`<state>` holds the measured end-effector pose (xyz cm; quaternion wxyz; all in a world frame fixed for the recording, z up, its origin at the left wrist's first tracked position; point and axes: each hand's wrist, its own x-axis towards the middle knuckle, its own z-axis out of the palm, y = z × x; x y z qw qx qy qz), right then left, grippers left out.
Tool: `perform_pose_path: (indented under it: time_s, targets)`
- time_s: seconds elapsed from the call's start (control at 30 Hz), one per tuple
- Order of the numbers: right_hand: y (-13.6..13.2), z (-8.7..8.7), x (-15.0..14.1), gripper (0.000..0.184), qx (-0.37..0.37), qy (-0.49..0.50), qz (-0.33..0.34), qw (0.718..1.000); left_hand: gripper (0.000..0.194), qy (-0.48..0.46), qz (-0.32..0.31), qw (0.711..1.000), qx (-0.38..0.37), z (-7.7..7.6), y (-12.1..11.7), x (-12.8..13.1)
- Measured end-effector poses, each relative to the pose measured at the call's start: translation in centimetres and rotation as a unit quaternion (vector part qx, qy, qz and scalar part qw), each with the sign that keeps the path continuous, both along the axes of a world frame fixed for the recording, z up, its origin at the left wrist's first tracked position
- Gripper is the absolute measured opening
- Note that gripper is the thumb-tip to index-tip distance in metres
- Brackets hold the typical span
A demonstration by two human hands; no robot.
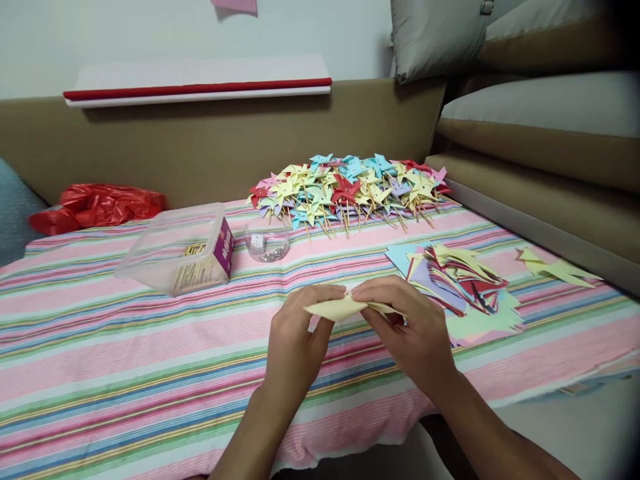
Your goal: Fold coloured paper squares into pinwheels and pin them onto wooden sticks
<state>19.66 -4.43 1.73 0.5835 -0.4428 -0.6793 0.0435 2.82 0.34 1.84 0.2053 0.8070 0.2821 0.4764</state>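
Between my two hands, above the front of the striped cloth (190,373), is a pale yellow paper pinwheel piece (339,308), seen nearly edge-on. My left hand (303,327) pinches its left part with thumb and fingers. From the other side my right hand (410,327) grips it, fingertips almost meeting those of the left at the middle. The fingers hide part of the folds, and I cannot tell whether a pin is in it. Just right of my right hand lies a stack of coloured cut paper (445,287), with dark-handled scissors (483,300) on it.
Finished pinwheels on sticks (345,190) are heaped at the back. To the left stand a clear plastic box (165,267) of sticks and a small clear tub (267,243) with metal bits. A red plastic bag (105,205) lies far left; yellow paper pieces (555,268) lie right.
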Motion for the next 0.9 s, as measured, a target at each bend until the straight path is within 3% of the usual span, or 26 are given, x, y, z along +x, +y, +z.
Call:
perform_pose_path:
  time_s: [0.17, 0.4, 0.5, 0.67, 0.9]
  targets:
    - [-0.4, 0.5, 0.2, 0.026, 0.053, -0.034, -0.019, 0.998, 0.028, 0.025, -0.018, 0.993, 0.112, 0.6, 0.0, -0.8]
    - [-0.7, 1.0, 0.4, 0.026, 0.045, -0.053, -0.016, 0.997, 0.029, 0.048, -0.032, 0.987, 0.151, 0.9, 0.1, -1.2]
    - [-0.7, 0.8, 0.4, 0.025, 0.013, -0.023, 0.008, 1.000, 0.031, 0.049, -0.042, 0.988, 0.140, 0.9, 0.3, -1.1]
    - [0.3, 0.5, 0.3, 0.013, -0.125, 0.064, 0.033, 0.989, 0.025, 0.048, -0.025, 0.994, 0.092, 0.6, 0.8, -0.9]
    - [2.8, 2.3, -1.3, 0.008, -0.238, 0.054, 0.013, 0.970, 0.007, 0.036, 0.024, 0.997, -0.065, 1.4, 2.2, -2.3]
